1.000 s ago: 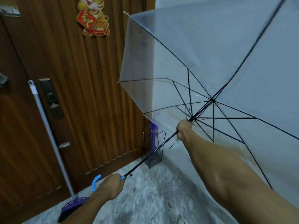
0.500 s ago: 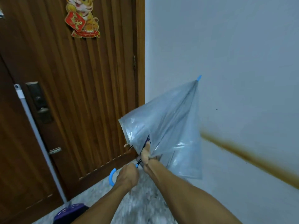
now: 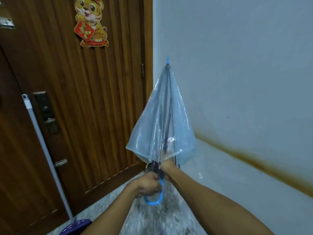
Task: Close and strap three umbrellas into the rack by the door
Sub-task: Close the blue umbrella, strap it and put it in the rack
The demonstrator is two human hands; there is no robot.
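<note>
A clear plastic umbrella [image 3: 162, 126] with a blue tip and a blue hooked handle [image 3: 155, 200] points upward in front of me, its canopy folded down but still loose and flared. My left hand [image 3: 146, 185] grips the handle just below the canopy. My right hand [image 3: 166, 167] holds the shaft at the canopy's lower edge, partly hidden under the plastic. The rack is hidden from view.
A brown wooden door [image 3: 71, 99] with a lock and a tiger sticker fills the left. A grey mop pole [image 3: 45, 151] leans on it, above a purple head [image 3: 76, 227]. A white wall [image 3: 237, 73] with a brown stain stands right. Speckled floor lies below.
The wide-open canopy has collapsed down around the shaft. My right hand slid down the shaft to meet my left, and the umbrella swung upright.
</note>
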